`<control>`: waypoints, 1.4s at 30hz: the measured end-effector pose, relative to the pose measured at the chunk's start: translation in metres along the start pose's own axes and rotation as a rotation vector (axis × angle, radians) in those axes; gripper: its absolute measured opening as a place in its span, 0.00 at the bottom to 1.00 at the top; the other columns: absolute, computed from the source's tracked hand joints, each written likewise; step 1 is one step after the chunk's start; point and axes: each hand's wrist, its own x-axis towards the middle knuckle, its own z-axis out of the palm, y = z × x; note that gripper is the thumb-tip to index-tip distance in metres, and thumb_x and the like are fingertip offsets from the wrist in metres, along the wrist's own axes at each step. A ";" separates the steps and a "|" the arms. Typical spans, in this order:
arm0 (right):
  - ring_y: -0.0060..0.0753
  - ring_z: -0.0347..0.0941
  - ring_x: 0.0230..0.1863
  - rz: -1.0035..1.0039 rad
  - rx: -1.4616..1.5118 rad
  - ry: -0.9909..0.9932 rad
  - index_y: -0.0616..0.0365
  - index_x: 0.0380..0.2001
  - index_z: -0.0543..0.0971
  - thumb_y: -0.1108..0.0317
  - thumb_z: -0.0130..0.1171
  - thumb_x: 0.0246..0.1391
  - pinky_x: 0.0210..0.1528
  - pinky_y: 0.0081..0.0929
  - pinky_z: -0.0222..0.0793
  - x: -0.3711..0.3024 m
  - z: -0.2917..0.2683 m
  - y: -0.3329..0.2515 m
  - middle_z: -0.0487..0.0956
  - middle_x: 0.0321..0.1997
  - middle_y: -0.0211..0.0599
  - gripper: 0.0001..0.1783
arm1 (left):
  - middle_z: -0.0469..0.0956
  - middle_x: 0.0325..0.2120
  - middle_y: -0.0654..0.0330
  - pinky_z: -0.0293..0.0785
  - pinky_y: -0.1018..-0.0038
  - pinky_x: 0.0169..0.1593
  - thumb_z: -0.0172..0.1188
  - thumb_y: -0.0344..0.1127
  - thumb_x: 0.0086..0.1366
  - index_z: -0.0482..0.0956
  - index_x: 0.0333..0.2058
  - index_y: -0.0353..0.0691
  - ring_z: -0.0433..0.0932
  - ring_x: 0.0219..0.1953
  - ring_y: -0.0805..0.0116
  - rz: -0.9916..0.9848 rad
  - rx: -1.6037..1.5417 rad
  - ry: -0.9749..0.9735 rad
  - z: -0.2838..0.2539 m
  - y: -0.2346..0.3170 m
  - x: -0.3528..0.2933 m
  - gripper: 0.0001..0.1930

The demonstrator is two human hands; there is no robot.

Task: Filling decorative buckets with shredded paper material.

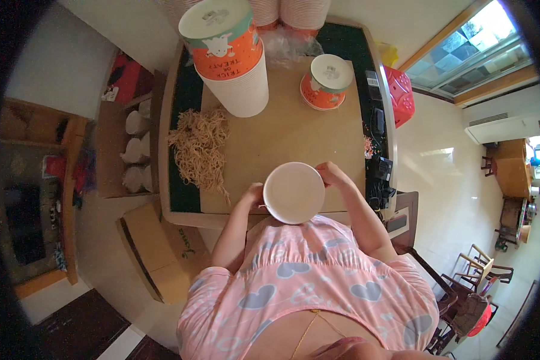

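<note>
Close to my body, at the near edge of the table, a white-lined round paper bucket (294, 193) is held with its open mouth facing up. My left hand (255, 195) is closed at its left side, fingers partly hidden behind the wall, with a bit of twine showing beside them. On the upper right rim, my right hand (333, 175) grips with bent fingers. A tangled heap of tan twine (201, 150) lies left of the bucket. Beyond it stands a tall stack of paper buckets (237, 87), topped by an upside-down orange and green one.
A short upside-down orange bucket stack (324, 90) stands at the back right of the cardboard sheet (276, 135). Clear plastic wrap (288, 47) lies behind. Black adapters (383, 168) line the right edge, beside a red stool (398, 96). Cardboard boxes (162, 252) sit left.
</note>
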 end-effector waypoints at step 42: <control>0.24 0.71 0.43 -0.757 0.781 1.014 0.63 0.37 0.77 0.79 0.47 0.51 0.48 0.18 0.64 0.086 -0.272 -0.060 0.77 0.41 0.35 0.12 | 0.64 0.52 0.47 0.61 0.59 0.56 0.50 0.19 0.51 0.65 0.52 0.39 0.63 0.55 0.47 1.049 0.622 0.596 0.052 0.153 0.023 0.26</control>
